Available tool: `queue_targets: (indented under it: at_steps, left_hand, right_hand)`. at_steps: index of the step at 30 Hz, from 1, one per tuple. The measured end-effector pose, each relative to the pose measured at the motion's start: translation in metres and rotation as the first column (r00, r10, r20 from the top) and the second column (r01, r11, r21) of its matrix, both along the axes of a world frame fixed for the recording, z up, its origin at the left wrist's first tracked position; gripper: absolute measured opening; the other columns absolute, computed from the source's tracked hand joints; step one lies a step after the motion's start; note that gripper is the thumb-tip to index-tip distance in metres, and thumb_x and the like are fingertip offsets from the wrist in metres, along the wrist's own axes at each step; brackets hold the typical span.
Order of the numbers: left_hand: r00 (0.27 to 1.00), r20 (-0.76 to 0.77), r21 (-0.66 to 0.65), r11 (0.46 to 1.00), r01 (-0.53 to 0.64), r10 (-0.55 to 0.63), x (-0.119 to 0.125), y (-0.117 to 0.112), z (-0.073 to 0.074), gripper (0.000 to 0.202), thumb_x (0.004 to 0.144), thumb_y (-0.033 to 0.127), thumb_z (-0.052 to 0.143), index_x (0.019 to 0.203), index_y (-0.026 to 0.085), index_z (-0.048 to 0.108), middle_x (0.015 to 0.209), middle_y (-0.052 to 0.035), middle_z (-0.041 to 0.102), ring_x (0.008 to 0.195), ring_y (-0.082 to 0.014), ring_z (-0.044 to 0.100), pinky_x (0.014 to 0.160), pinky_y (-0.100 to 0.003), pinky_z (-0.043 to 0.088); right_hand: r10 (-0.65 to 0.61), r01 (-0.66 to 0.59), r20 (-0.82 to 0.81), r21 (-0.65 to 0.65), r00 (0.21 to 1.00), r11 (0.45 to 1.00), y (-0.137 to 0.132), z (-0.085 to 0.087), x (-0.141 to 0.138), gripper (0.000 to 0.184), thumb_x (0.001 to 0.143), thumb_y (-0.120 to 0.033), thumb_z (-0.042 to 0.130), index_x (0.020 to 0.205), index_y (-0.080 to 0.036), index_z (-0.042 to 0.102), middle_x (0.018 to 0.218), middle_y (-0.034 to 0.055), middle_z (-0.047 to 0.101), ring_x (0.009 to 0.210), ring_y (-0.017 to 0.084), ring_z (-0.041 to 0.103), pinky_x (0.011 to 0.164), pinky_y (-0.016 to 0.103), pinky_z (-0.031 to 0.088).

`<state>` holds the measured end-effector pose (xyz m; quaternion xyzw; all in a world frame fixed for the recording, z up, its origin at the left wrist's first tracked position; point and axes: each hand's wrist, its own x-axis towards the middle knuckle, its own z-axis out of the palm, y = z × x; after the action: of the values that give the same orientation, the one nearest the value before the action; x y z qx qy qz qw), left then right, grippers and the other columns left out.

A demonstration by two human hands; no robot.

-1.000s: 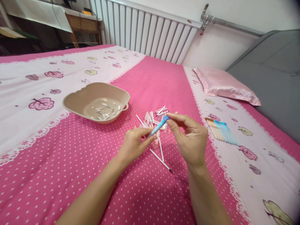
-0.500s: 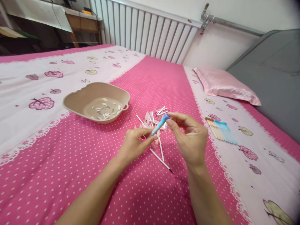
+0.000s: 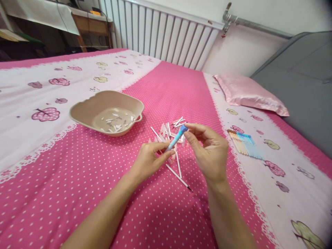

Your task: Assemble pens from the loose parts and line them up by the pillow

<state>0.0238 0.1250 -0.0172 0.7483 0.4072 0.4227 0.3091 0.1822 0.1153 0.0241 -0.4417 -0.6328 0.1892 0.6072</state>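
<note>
So I'm holding this light-blue pen by both ends, probably for steadiness, left grip pinching the lower barrel and right grip pinching the dark-blue end, thumbs and fingers nearly closed, above loose white sticks lying on the pink bedspread.

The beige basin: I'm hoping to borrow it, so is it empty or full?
Neither: small white pieces lie scattered over the bottom of the beige basin, its walls bare above them.

There are two hands, one blue pen, one basin and one pillow. White sticks, lined-up pens and white scraps each number several, exact counts unclear.
</note>
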Motion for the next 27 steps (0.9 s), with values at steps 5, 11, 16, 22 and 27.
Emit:
queue_targets:
  at_steps: [5, 11, 16, 22, 27]
  left_hand:
    - [1.000, 0.013, -0.008, 1.000, 0.002, -0.001, 0.000, 0.000, 0.001, 0.021, 0.083, 0.034, 0.060, 0.089, 0.019, 0.073, 0.065, 0.0002, 0.069, 0.052, -0.0088, 0.052, 0.051, -0.020, 0.040]
    - [0.993, 0.099, -0.157, 0.986, -0.046, 0.062, -0.004, 0.001, 0.005, 0.024, 0.082, 0.035, 0.059, 0.088, 0.016, 0.073, 0.075, -0.0031, 0.072, 0.062, -0.0131, 0.061, 0.056, -0.022, 0.044]
    - [0.961, 0.226, -0.198, 0.973, -0.117, 0.162, -0.010, 0.005, 0.006, 0.026, 0.079, 0.034, 0.062, 0.092, 0.014, 0.073, 0.076, -0.0033, 0.072, 0.066, -0.0136, 0.061, 0.060, -0.022, 0.045]
    - [0.919, 0.322, -0.149, 0.971, -0.189, 0.229, -0.014, 0.004, 0.012, 0.026, 0.078, 0.035, 0.063, 0.088, 0.014, 0.073, 0.077, -0.0043, 0.069, 0.076, -0.0158, 0.062, 0.071, -0.025, 0.047]
    - [0.912, 0.352, -0.102, 0.977, -0.186, 0.210, -0.014, -0.006, 0.032, 0.025, 0.075, 0.036, 0.065, 0.085, 0.014, 0.073, 0.078, -0.0042, 0.068, 0.075, -0.0156, 0.062, 0.070, -0.024, 0.047]
  right_hand:
    - [0.005, -0.005, -0.022, -0.007, 1.000, 1.000, 0.000, 0.001, -0.002, 0.022, 0.082, -0.020, 0.064, 0.103, -0.025, 0.067, 0.082, -0.0010, 0.065, 0.074, 0.014, 0.061, 0.067, 0.030, 0.051]
    - [-0.030, 0.019, -0.118, -0.097, 0.993, 0.995, 0.001, 0.002, -0.003, 0.029, 0.082, -0.025, 0.063, 0.110, -0.022, 0.059, 0.081, -0.0009, 0.062, 0.075, 0.013, 0.060, 0.068, 0.027, 0.050]
    - [0.127, -0.100, 0.034, -0.436, 0.991, 0.895, 0.002, -0.005, -0.009, 0.017, 0.076, -0.026, 0.067, 0.091, -0.018, 0.061, 0.088, 0.0046, 0.066, 0.074, 0.016, 0.063, 0.066, 0.030, 0.051]
    - [0.290, -0.178, 0.151, -0.507, 0.945, 0.843, -0.004, -0.026, -0.041, 0.027, 0.071, -0.021, 0.069, 0.096, -0.017, 0.059, 0.092, 0.0072, 0.067, 0.083, 0.022, 0.064, 0.073, 0.036, 0.051]
    - [0.156, -0.147, -0.017, -0.446, 0.988, 0.883, -0.030, -0.028, -0.066, 0.024, 0.075, -0.022, 0.064, 0.096, -0.018, 0.053, 0.073, 0.0012, 0.066, 0.067, 0.018, 0.065, 0.064, 0.031, 0.050]
